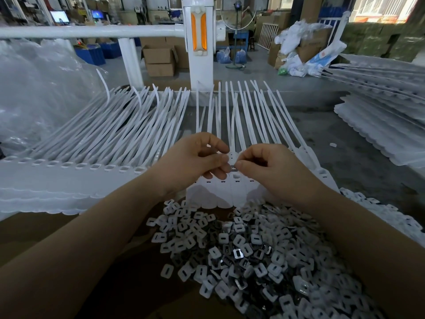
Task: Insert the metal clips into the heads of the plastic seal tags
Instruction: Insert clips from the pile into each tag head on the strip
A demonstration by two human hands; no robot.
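Wide grey table (345,134), covered from left to right with white plastic seal tags. On the left, a big joined sheet of tags (96,143) with straps fanning away and a row of square heads along the near edge. At the far right, more stacked sheets (377,125). In the middle, the working row of seal tags (232,116), straps pointing away, heads toward the person. Nearest to the camera, a large loose heap of metal clips (248,249) mixed with small white plastic pieces, lying on a brown surface, probably cardboard.

Above the heads of the middle row, both hands close together. Left hand (197,157): grip narrow, thumb and fingers pinching the head of one tag (232,155) to keep it steady. Right hand (266,166): grip narrow too, thumb and forefinger holding one small metal clip (233,168), toothed edge visible, just below the held head and seemingly touching it.

Step in hand, by judgement: bringing the clip to the head, just before or at the start of insertion. Seating depth not possible to tell.

Next move probably calls for: lining the clip up with the opening of the head, keeping the head fixed with the left grip, then pressing the clip in straight until seated, without tilting. After that, one new clip from the heap and the neighbouring head in the row.
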